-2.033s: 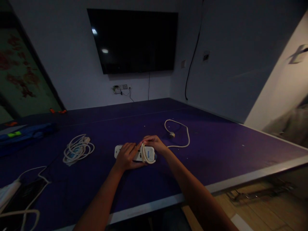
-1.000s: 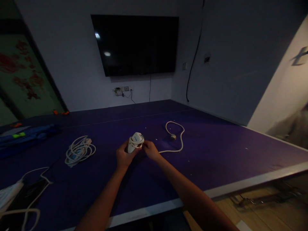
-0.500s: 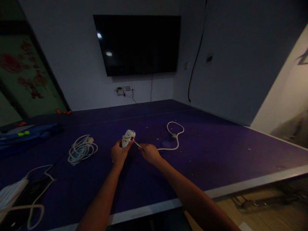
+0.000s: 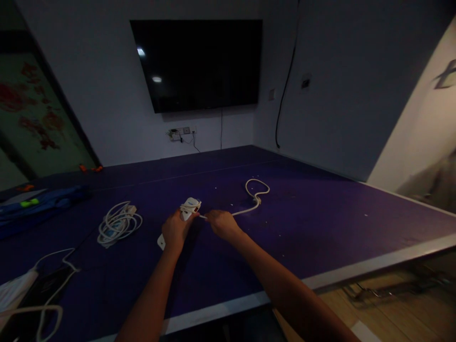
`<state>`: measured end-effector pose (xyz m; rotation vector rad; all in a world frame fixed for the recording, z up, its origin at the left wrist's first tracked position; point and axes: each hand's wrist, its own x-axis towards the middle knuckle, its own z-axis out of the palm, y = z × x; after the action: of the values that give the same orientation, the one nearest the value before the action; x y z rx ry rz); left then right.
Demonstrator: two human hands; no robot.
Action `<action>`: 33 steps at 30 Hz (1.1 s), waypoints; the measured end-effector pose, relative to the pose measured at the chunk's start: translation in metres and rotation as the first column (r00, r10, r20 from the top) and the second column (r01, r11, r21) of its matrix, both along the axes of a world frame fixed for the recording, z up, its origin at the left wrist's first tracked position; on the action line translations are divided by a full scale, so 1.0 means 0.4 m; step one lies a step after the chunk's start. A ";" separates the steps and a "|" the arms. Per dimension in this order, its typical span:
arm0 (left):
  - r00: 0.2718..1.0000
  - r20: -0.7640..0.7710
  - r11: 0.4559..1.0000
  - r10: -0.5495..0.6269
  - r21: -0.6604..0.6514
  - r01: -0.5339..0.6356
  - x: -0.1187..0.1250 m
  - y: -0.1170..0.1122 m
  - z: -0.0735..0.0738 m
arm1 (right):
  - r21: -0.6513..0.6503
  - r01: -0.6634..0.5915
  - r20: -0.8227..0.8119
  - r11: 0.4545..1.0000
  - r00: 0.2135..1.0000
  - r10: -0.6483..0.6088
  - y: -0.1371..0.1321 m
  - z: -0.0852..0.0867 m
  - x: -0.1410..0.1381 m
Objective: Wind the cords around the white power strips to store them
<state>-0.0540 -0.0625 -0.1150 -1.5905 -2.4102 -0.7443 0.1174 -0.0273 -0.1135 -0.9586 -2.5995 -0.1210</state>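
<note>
My left hand (image 4: 174,229) is closed around a white power strip (image 4: 191,204), whose far end sticks out past the fingers and whose near end shows below the palm. A turn of its cord lies across the far end, beside a small red switch. My right hand (image 4: 221,223) pinches the white cord (image 4: 245,210) just right of the strip. From there the cord runs over the purple tabletop (image 4: 313,228) to a plug (image 4: 257,200) and a loose loop. The parts under my fingers are hidden.
Another power strip wrapped in coiled white cord (image 4: 119,223) lies to the left. At the near left are a white strip (image 4: 17,289) and a dark object (image 4: 42,294). Blue cloth (image 4: 46,199) is at the far left. A television (image 4: 199,64) hangs on the wall.
The power strip has tilted, so its near end now shows below my left hand. My right hand has pulled the cord a little, and the plug end and loop have shifted on the table.
</note>
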 end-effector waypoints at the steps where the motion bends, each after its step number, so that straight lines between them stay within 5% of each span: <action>1: 1.000 -0.009 1.000 -0.022 -0.020 0.022 0.001 0.000 -0.002 | 0.017 -0.018 -0.001 1.000 1.000 0.018 0.000 -0.001 0.002; 19: 0.929 -0.158 0.934 -0.335 -0.188 0.305 0.014 0.008 -0.022 | 0.244 -0.029 -0.148 0.969 0.987 0.067 0.022 -0.015 0.034; 33: 0.895 -0.170 0.900 -0.413 -0.227 0.372 0.022 0.011 -0.034 | 0.263 0.046 -0.341 0.964 0.939 0.048 0.034 -0.022 0.051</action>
<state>-0.0451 -0.0581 -0.1286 -2.1523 -2.0781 -0.3734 0.1379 -0.0139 -0.1223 -0.7991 -2.1930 -0.2712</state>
